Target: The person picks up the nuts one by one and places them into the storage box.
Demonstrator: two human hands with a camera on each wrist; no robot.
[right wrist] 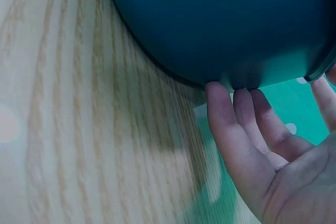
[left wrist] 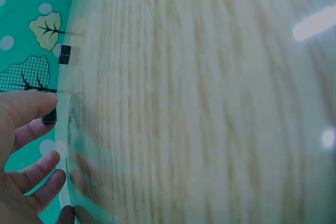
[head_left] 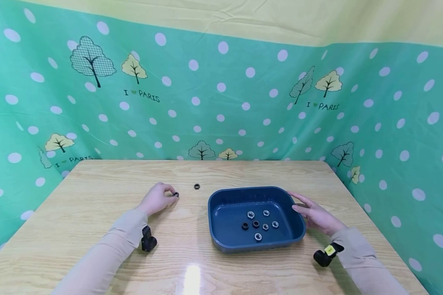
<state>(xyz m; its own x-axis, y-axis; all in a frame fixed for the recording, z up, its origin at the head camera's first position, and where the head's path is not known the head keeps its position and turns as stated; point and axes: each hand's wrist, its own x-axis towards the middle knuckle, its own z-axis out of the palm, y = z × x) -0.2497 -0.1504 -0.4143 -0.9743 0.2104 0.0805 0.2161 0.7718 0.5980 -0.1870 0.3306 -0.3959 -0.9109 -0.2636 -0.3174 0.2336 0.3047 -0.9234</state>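
Observation:
My left hand (head_left: 158, 200) is at the left middle of the table, pinching a small black hex nut (head_left: 175, 194) between thumb and finger. In the left wrist view that nut (left wrist: 50, 116) shows between the fingertips, the other fingers spread below. A second black nut (head_left: 197, 186) lies a little farther back, to the right. Against the right end of a dark blue rectangular bin (head_left: 221, 245) rests my right hand (head_left: 319, 217), its fingers extended along the outer wall and rim. Inside the bin are several silver nuts (head_left: 258, 237) and two black nuts (head_left: 245, 225).
The wood-grain table (head_left: 110, 180) ends at the back against a green dotted curtain (head_left: 221, 102), which also hangs along both sides. A black wrist camera (head_left: 147, 239) sits on the left sleeve, another (head_left: 323, 257) on the right.

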